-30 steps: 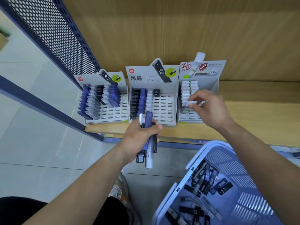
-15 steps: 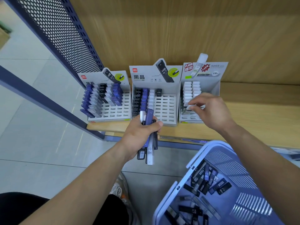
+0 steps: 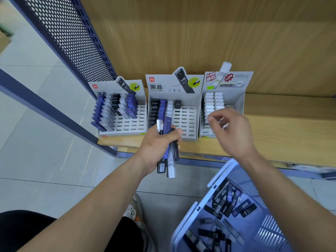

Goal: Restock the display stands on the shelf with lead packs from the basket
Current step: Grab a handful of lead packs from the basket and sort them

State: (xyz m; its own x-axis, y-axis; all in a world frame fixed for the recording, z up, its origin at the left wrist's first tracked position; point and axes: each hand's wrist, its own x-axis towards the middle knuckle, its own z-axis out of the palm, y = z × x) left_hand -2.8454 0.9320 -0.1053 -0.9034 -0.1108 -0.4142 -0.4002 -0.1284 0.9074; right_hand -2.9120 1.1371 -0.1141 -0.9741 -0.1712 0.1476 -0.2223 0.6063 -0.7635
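While the left hand (image 3: 160,140) gripped a bundle of lead packs (image 3: 168,148) in a closed fist, the right hand (image 3: 231,131) hung over the front rows of the right display stand (image 3: 234,99). Its fingers were loosely curled. No pack showed in them, though motion blur softened the fingertips.

The bundle, purple, white and black, lay with its long axis running from the person toward the shelf (image 3: 291,135). Its far ends reached over the front of the middle display stand (image 3: 183,117). It sat just beside the right hand, on that hand's left and a little nearer the person. A sideways reach would probably bring the next pack to hand. The basket (image 3: 218,177), with loose lead packs (image 3: 229,199) on its floor, stood below the shelf's front edge, under the right forearm.

All three stands stood side by side at the shelf's left end, the left display stand (image 3: 123,113) nearest the corner. Each had open slots.

Half a second earlier the right hand had been lower, pinching a white pack at the right stand's white rows (image 3: 213,102). Now it was lifted clear and that pack was out of its fingers, apparently seated. The left hand's hold was unchanged.
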